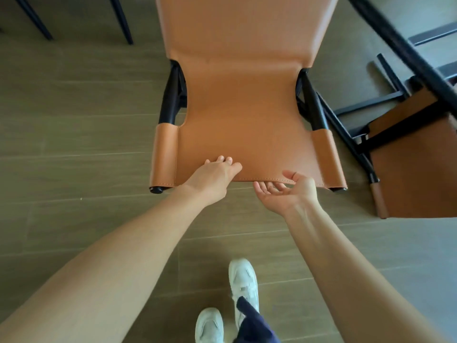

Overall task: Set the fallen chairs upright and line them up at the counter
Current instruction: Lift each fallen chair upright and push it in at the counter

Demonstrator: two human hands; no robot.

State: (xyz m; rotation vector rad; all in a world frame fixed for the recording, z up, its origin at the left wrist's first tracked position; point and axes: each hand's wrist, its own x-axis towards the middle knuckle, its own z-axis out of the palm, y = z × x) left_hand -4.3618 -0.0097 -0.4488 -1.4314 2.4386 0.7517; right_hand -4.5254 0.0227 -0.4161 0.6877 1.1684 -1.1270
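The tan leather chair point(247, 107) lay on its back on the wood-look floor point(74, 144), right in front of the person, with the top edge of the backrest point(319, 183) nearest their feet and the black frame showing at both sides. The left hand point(214, 178) rested palm down on the leather just inside that edge, fingers spread and only lightly bent, gripping nothing. The right hand point(289, 194) was turned palm up, its fingers point(265, 188) slipping beneath the edge and the thumb hovering above the leather. As far as I could see, the pinch had not closed.

To my eye the lift was just being set up. It would go better with both hands further apart, out toward the leather-sleeved frame posts, since the soft sling in the middle looked likely to sag and give little to pull on. A firm hold under the rim, then tipping the back up until the legs met the floor, seemed the way.

A second chair point(415, 164) of the same kind lay toppled close on the right, near enough to snag a leg. Thin dark legs point(121, 21) stood at the far left, and white shoes point(243, 283) were planted below.
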